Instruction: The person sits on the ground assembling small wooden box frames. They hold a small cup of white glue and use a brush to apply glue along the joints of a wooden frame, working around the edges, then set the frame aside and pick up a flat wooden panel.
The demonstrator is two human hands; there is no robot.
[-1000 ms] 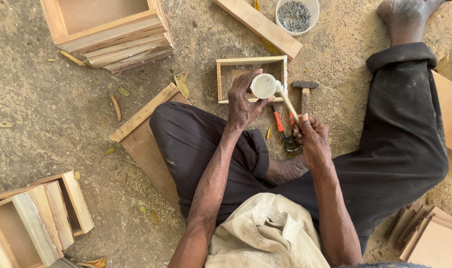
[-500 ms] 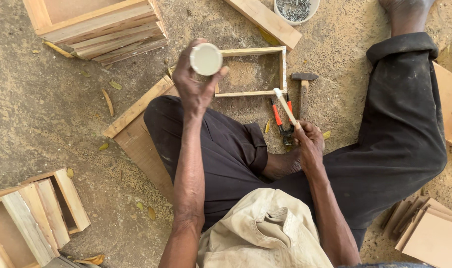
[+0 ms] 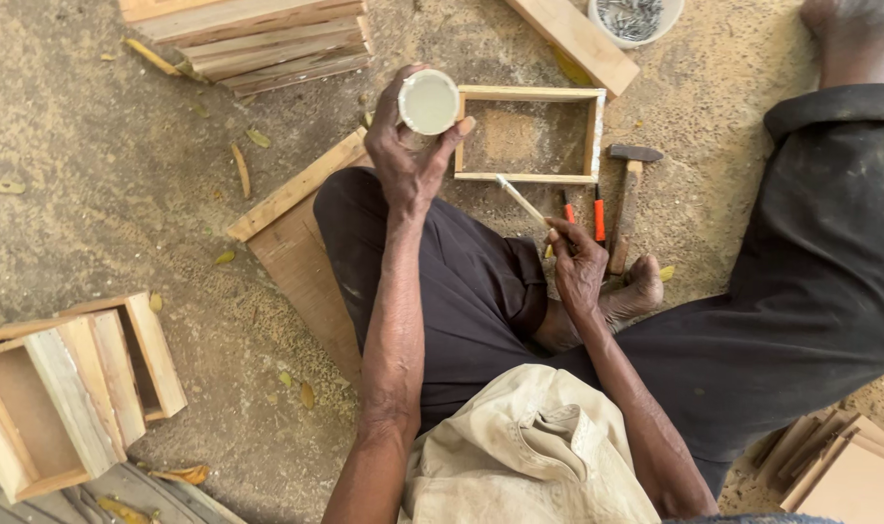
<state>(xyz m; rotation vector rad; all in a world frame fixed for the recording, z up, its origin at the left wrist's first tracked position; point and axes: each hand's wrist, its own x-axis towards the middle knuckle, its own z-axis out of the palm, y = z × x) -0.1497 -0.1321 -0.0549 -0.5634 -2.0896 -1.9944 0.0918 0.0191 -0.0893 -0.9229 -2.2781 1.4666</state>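
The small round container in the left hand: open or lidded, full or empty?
Open and filled: the small round container, held in the left hand, shows no lid, and pale whitish stuff reaches near its rim. What it is, cannot tell.

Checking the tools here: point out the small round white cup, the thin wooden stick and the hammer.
small round white cup [image 3: 428, 102], head view, open top.
thin wooden stick [image 3: 520, 201], head view, mid-shaft.
hammer [image 3: 635, 153], head view, dark metal head.

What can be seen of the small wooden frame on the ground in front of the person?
The frame is a small open rectangle of four pale wood strips, lying flat on the sandy ground, which shows through its middle. Its right strip looks whitish along the top edge. The left hand, holding a small round white tub, overlaps its left end. The stick in the right hand points toward its near strip. A hammer lies just right of it.
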